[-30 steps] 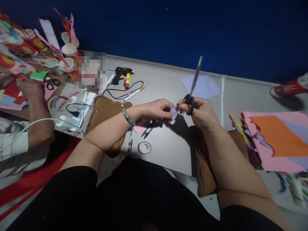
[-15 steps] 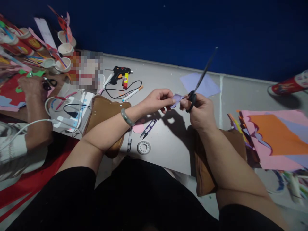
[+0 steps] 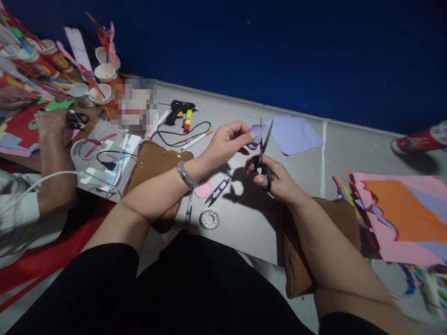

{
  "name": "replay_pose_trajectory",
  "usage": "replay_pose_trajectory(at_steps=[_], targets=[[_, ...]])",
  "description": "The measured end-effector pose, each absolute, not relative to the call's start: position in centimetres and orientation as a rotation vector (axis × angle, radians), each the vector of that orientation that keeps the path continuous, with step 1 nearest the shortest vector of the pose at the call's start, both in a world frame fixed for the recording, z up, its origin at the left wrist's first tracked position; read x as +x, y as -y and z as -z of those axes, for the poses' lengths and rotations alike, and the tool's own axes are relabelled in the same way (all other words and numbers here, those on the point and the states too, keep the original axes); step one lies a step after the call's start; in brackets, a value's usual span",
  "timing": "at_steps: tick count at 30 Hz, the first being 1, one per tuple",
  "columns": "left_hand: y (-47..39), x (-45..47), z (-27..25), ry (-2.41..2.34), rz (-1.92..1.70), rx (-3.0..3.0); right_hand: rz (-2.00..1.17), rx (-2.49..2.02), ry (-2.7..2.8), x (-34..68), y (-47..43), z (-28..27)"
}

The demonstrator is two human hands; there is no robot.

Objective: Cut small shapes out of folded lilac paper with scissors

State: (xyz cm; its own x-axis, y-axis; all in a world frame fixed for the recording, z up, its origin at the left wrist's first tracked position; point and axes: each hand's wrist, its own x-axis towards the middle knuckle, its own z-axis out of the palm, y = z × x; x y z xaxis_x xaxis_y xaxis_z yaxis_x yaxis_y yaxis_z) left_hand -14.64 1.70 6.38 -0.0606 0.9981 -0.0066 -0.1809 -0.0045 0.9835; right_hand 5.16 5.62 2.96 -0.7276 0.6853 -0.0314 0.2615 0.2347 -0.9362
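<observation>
Paper (image 3: 257, 130) — pinched in left fingers (image 3: 240, 126) — scissors (image 3: 261, 154) alongside.

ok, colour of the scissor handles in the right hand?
Black handles; clearest in the head view.

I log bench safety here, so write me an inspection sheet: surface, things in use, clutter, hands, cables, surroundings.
Surface: grey table, craft items spread on it.
Things in use: small purple piece; black-handled scissors, blades parted, whether they touch the piece is unclear; purple sheet lying beyond.
Clutter: glue gun, glue stick, marker, snips, pink disc, white ring.
Hands: left hand pinches the small purple piece; right hand holds the scissors by the handles.
Cables: black cord looped near the glue gun; white cable at far left.
Surroundings: blue panel behind; co-worker's hand to the left; stacked coloured sheets and red cup to the right.
</observation>
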Motion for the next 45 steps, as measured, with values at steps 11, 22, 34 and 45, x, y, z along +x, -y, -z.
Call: replay_pose_trajectory(at_steps=[11, 22, 34, 45], targets=[[-2.0, -14.7, -5.3, -1.019, -1.359, 1.072, -1.505, -0.842, 2.091, 4.8, -5.3, -2.6], [-2.2, -14.7, -5.0, -0.977, -1.379, 1.052, -1.481, -0.794, 2.082, 4.8, -5.6, -2.3], [-2.1, -14.7, -5.2, -1.012, -1.349, 1.053, -1.478, -0.816, 2.078, 4.9, -5.7, -2.4], [-2.1, -14.7, -5.4, -1.023, -1.331, 1.036, -1.509, -0.848, 2.058, 4.7, -5.8, -2.3]])
